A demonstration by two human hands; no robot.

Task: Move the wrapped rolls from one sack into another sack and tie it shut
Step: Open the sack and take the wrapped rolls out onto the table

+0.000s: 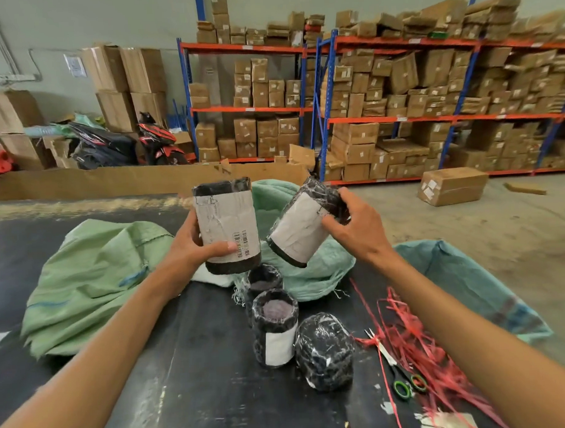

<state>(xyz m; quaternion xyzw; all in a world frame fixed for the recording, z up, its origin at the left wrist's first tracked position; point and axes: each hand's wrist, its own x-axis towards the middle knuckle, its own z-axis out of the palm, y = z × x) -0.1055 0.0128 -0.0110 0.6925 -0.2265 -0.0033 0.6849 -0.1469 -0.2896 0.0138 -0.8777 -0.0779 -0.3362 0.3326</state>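
Left hand [192, 245], raised over the black table [190, 361], grips an upright wrapped roll with a barcode label [227, 225], thumb curled across its lower front. Right hand [355, 224] grips a second wrapped roll [302, 222], tilted with its top to the right, fingers curled round its upper end. The two rolls are close but apart. Behind them lies a pale green sack [308, 270], its mouth toward the near side; three more wrapped rolls [275, 329] stand just before it. A larger green sack [91, 278] lies crumpled at left. A teal sack [475, 280] hangs open at the table's right edge. Red plastic ties [417, 343] and green-handled scissors [405, 382] lie near right.
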